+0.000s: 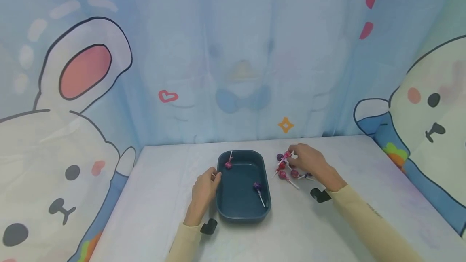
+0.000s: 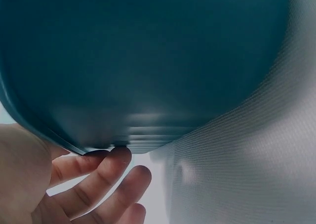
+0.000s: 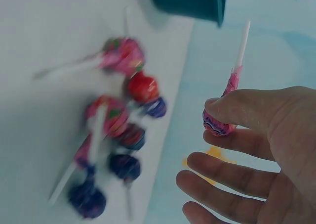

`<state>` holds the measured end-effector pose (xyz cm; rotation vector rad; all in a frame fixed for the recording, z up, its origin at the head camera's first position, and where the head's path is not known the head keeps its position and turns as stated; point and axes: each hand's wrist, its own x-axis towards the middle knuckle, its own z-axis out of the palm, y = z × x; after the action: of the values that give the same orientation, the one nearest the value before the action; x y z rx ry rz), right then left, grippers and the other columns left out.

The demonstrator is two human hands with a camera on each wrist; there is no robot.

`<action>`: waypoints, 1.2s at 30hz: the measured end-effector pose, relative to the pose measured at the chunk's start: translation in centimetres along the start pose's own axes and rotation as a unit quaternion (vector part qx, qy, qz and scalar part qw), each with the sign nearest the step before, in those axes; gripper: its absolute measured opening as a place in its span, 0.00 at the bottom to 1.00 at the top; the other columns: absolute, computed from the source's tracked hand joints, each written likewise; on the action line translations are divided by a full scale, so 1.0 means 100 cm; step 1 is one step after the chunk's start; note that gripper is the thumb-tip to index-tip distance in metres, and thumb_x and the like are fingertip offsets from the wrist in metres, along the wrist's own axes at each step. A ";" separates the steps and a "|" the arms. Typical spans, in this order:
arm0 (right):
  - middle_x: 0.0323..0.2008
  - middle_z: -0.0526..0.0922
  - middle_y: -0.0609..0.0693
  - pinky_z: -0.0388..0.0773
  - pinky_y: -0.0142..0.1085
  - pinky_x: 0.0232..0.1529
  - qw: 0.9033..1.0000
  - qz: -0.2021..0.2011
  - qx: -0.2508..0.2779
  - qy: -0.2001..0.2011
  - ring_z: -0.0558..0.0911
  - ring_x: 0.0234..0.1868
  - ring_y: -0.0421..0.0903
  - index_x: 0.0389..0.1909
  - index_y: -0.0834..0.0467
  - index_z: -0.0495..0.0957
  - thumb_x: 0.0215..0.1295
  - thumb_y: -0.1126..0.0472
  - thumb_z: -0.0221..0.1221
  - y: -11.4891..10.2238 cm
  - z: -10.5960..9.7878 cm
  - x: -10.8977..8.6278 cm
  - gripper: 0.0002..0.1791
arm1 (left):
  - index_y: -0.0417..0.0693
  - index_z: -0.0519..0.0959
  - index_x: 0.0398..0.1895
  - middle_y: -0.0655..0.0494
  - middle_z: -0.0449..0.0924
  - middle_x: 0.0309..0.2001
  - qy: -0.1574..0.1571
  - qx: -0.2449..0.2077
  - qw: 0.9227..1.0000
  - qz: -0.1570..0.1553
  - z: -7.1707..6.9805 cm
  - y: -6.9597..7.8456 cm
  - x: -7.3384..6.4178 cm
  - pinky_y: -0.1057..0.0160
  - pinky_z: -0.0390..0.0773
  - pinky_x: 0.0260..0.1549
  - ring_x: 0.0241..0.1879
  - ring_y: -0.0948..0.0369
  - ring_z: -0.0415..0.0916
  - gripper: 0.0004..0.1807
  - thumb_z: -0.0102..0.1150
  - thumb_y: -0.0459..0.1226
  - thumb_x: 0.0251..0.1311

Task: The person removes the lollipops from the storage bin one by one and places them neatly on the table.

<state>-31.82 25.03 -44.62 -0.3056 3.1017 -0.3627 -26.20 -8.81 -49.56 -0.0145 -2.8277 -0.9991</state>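
Note:
In the head view my right hand (image 1: pixel 309 161) is over a small pile of wrapped lollipops (image 1: pixel 282 174). Thumb and index finger pinch the round head of a pink and purple lollipop (image 3: pixel 222 122), its white stick pointing up in the right wrist view; the other fingers are spread. At the left side of a dark teal rectangular tub (image 1: pixel 242 218), my left hand (image 1: pixel 204 191) holds the rim, fingertips against the outer wall and thumb mostly hidden in the left wrist view. Inside the tub lie a pink lollipop (image 1: pixel 228 165) and a purple lollipop (image 1: pixel 257 187).
The pile sits on the white tabletop (image 1: pixel 153 197), just right of the tub; a red lollipop (image 3: pixel 143 87) and several dark blue and pink ones lie loosely across each other. Behind the table hangs a light blue curtain (image 1: pixel 236 31) with cartoon prints.

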 end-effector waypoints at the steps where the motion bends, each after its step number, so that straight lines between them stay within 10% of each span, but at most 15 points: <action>1: 0.44 0.79 0.59 0.75 0.48 0.40 1.000 0.004 0.001 -0.004 0.77 0.41 0.53 0.48 0.59 0.75 0.57 0.53 0.60 0.004 0.001 0.000 0.20 | 0.54 0.73 0.32 0.59 0.77 0.25 -0.001 0.000 1.000 -0.001 0.000 0.000 0.000 0.64 0.66 0.19 0.20 0.64 0.70 0.11 0.49 0.49 0.63; 17: 0.39 0.79 0.60 0.74 0.46 0.34 0.997 0.067 -0.007 -0.043 0.77 0.35 0.52 0.44 0.64 0.75 0.58 0.55 0.59 0.065 0.011 0.002 0.18 | 0.54 0.73 0.33 0.59 0.77 0.25 0.002 0.000 1.000 -0.003 0.001 -0.002 0.000 0.64 0.66 0.19 0.20 0.64 0.69 0.10 0.50 0.48 0.63; 36: 0.34 0.79 0.58 0.74 0.47 0.36 0.993 0.083 -0.033 -0.073 0.76 0.34 0.51 0.43 0.66 0.75 0.59 0.58 0.58 0.083 0.023 -0.002 0.17 | 0.54 0.73 0.32 0.59 0.77 0.25 0.008 -0.003 1.000 0.002 0.002 -0.001 -0.001 0.65 0.65 0.18 0.20 0.64 0.69 0.10 0.50 0.48 0.63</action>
<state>-33.21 32.49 -48.82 -0.0706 2.9717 -0.2253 -26.11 -8.75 -49.79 -0.0124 -2.8089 -1.0032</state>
